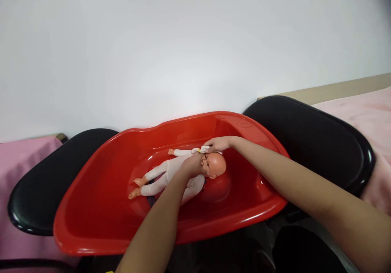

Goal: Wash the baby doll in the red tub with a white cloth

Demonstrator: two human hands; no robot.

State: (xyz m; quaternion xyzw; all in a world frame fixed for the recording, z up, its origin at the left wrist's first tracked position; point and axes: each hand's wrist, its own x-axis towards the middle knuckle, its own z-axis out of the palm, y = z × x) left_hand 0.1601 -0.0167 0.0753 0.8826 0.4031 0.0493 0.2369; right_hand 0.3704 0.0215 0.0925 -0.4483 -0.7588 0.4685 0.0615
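A baby doll (pixel 213 165) in white clothing lies on its back in a red baby bathtub (pixel 91 208), its head to the right and its bare feet to the left. My left hand (pixel 193 164) reaches across the doll's upper chest and chin; its fingers are mostly hidden. Just beyond the doll's head, my right hand (pixel 219 143) is closed on a small white cloth (pixel 207 148) with yellow marks. This cloth lies close beside the doll's face, between my two hands.
Black padded seats, one on the left (pixel 45 183) and one on the right (pixel 308 138), flank the bathtub. A pink sheet (pixel 24 163) lies at the left and a paler pink one (pixel 366 114) at the right. Behind the bathtub rises a white wall (pixel 183 53).
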